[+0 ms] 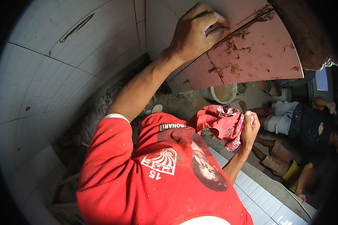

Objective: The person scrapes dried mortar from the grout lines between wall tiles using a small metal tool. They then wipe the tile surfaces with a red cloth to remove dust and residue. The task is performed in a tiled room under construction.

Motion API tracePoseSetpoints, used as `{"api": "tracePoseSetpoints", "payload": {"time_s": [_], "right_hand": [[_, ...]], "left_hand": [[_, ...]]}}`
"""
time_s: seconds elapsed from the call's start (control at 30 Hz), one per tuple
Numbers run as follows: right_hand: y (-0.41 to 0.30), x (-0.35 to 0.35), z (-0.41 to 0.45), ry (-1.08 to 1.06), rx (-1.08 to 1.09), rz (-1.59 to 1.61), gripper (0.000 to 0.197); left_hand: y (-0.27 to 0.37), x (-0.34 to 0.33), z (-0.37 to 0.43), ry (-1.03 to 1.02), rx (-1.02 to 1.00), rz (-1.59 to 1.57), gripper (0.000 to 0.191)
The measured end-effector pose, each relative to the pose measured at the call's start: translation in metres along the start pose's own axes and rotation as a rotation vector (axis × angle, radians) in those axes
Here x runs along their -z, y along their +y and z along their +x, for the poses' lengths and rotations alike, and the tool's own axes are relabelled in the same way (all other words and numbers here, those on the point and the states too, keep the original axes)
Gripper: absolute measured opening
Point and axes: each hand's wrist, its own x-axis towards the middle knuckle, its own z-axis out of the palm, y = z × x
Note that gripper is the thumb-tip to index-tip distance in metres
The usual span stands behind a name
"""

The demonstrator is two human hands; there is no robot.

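My left hand [198, 32] is raised against a tiled wall, its fingers curled and the thumb and fingertips close together at a tile joint. Whether something small is between them is hidden. Beside it, the pinkish wall tile [256, 53] carries smears of brown mud or mortar along the joint and across its face. Lower and to the right, my right hand [250, 126] grips a crumpled red cloth [219, 121] with a white-patterned edge, the thumb on top. The cloth hangs in front of my red shirt [163, 157], which bears printing.
White wall tiles [45, 78] stand at left, one with a chipped slot. A mortar-stained bucket [224, 92] and a perforated shoe [157, 108] are on the rough floor. At right are a person in light shorts [281, 116] and another person [281, 166]. White tiles [248, 185] cover a ledge below.
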Motion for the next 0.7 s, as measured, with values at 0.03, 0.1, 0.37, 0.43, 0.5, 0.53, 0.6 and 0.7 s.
{"api": "tracePoseSetpoints", "payload": {"time_s": [0.03, 0.1, 0.37, 0.43, 0.5, 0.53, 0.6, 0.7], "right_hand": [[-0.005, 0.000, 0.000, -0.002, -0.004, -0.016, 0.033], [-0.006, -0.001, -0.003, -0.005, 0.005, -0.013, 0.032], [-0.012, -0.004, -0.003, 0.026, 0.025, 0.036, 0.029], [-0.014, -0.005, -0.004, 0.031, 0.043, 0.033, 0.028], [-0.016, -0.005, -0.005, 0.034, 0.037, 0.029, 0.027], [-0.017, -0.005, -0.006, 0.036, 0.032, 0.027, 0.027], [-0.019, -0.006, -0.006, 0.053, 0.035, 0.005, 0.027], [-0.017, -0.006, -0.007, 0.071, 0.062, -0.018, 0.028]], "left_hand": [[-0.002, 0.000, -0.002, 0.011, -0.026, 0.039, 0.014], [-0.010, -0.005, -0.006, 0.035, -0.093, 0.106, 0.020], [0.002, -0.003, -0.007, 0.088, -0.027, 0.026, 0.018], [0.004, 0.000, -0.007, 0.084, -0.005, 0.030, 0.019], [0.007, 0.002, -0.006, 0.083, 0.021, 0.015, 0.019], [0.007, 0.003, -0.006, 0.081, 0.017, 0.018, 0.019], [0.005, 0.003, -0.007, 0.077, 0.010, 0.024, 0.019], [0.005, 0.002, -0.007, 0.076, -0.003, 0.019, 0.020]]}}
